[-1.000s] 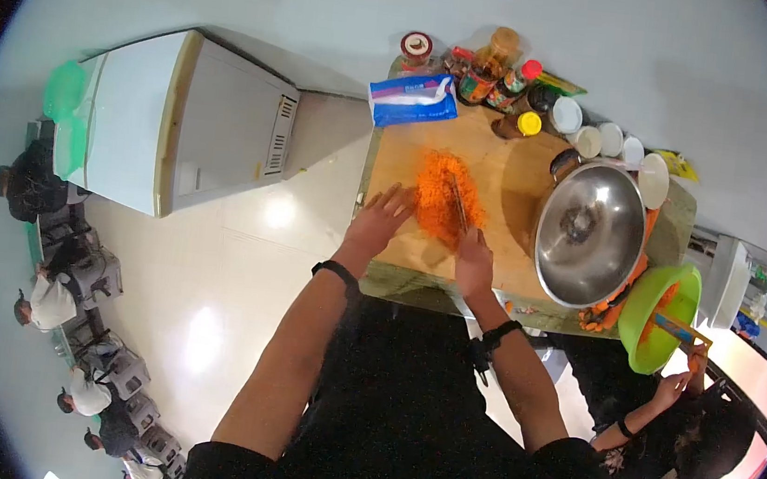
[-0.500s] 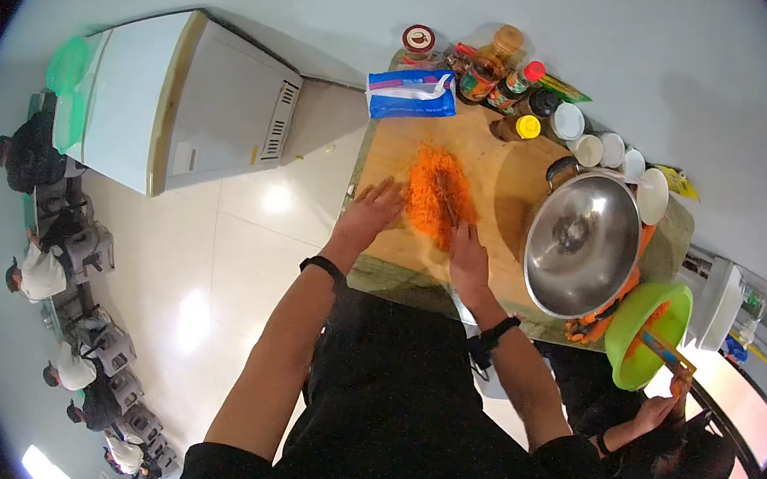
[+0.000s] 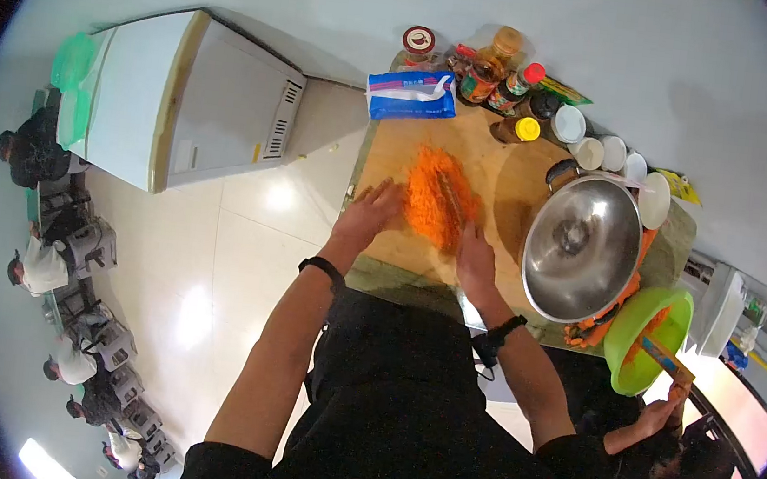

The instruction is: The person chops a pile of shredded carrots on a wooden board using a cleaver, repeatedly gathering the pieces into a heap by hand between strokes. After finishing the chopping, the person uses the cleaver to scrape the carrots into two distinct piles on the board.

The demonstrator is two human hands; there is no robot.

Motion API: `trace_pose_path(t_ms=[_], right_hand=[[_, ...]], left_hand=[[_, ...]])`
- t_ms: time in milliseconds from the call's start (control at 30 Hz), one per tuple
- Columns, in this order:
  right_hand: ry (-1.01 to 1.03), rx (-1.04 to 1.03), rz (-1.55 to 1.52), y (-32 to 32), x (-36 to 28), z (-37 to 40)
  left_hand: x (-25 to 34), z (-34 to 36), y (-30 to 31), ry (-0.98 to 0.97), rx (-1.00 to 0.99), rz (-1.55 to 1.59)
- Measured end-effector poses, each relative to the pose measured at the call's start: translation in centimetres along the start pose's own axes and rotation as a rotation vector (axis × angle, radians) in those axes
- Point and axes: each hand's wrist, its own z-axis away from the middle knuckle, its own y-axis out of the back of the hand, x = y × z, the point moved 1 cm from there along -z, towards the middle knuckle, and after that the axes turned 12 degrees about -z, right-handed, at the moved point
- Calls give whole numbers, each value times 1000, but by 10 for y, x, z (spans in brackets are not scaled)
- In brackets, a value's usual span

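A heap of finely cut orange carrot [image 3: 433, 193] lies on the wooden board [image 3: 505, 243]. At its left edge rests my left hand [image 3: 375, 209], fingers spread and holding nothing. On the other side, my right hand [image 3: 476, 255] is closed around a knife [image 3: 451, 197], whose dark blade lies over the right part of the heap. The handle is mostly covered by the fingers.
A steel bowl [image 3: 582, 248] stands right of the board's middle. Bottles, jars, cups and a blue tissue pack [image 3: 411, 95] line the back. At the right, a co-worker holds a grater [image 3: 666, 357] over a green bowl [image 3: 617, 344].
The knife and my right hand have shifted slightly right, and the carrot heap has changed shape a little. My left hand has hardly moved.
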Motion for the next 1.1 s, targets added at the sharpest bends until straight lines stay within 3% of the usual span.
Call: trace_pose_path(t_ms=[100,167,233,333,433,567,633,800,867,1000,1067,1100], right_hand=[[44,48,15,-6,-9,3],[76,56,20,6,-14,6],[-3,-68,-47,25,-17,1],[-27,-98,57,26,-4,-4],[37,11,41,11,-11,-8],[-50,-34,87,7,-17,2],[58,47,30,12,-19,-5],[41,-71,193,17,-3,-7],[28,33,76,2,-3,-12],[49,55,159,-3,-8,-4],[238,91,50,13,-17,-12],[239,91,53,22,-21,-13]], left_hand=[[4,7,11,-21,-62,86],[-1,5,0,9,17,143],[-2,3,5,16,-7,139],[-2,3,7,13,-23,163],[-1,3,4,-3,-35,119],[-2,3,-2,-41,-3,72],[-7,1,11,-49,-30,60],[-3,5,2,-27,-34,46],[-6,6,3,-15,9,122],[0,7,-1,-1,38,140],[-7,5,7,-29,-23,139],[-6,4,4,-28,-20,140]])
